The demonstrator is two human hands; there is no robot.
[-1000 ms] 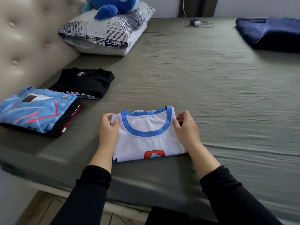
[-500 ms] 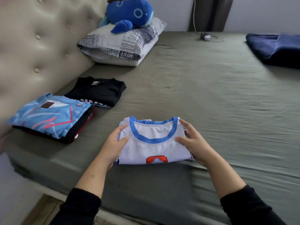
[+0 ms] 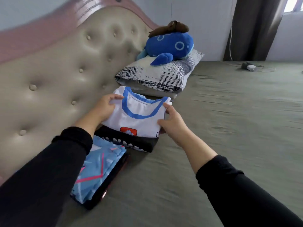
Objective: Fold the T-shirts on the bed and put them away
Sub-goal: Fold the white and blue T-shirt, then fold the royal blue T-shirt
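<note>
folded white t-shirt [image 3: 136,118] with blue collar is held over the black folded t-shirt [image 3: 131,141], near the headboard [image 3: 57,76], just near of the pillow [image 3: 157,74]. left hand [image 3: 105,107] grips its left edge, fingers [image 3: 114,96] curled over the far-left corner. right hand [image 3: 172,123] grips the right edge, thumb on top, the other fingers tucked under the cloth. cannot tell if the shirt already rests on the black one or sits just above it.

step in hand, my read: stacking the white shirt on the black one. to do it well: keep both edges pinched so the folds don't spring open, lower it flat, line the collar end up with the black shirt's far edge, slide the under-fingers out sideways last, then pat down. risk: the slippery cloth unfolds on release, or it lands skewed and overhangs.

no real containers in view. the piles stand in: black shirt pile under the white one; blue patterned t-shirt [image 3: 98,171] on top of a dark garment [image 3: 111,182], nearer and left. bed [image 3: 229,128] carries all. blue plush toy [image 3: 170,45] lies on the pillow; charger [image 3: 249,67] far right.
</note>
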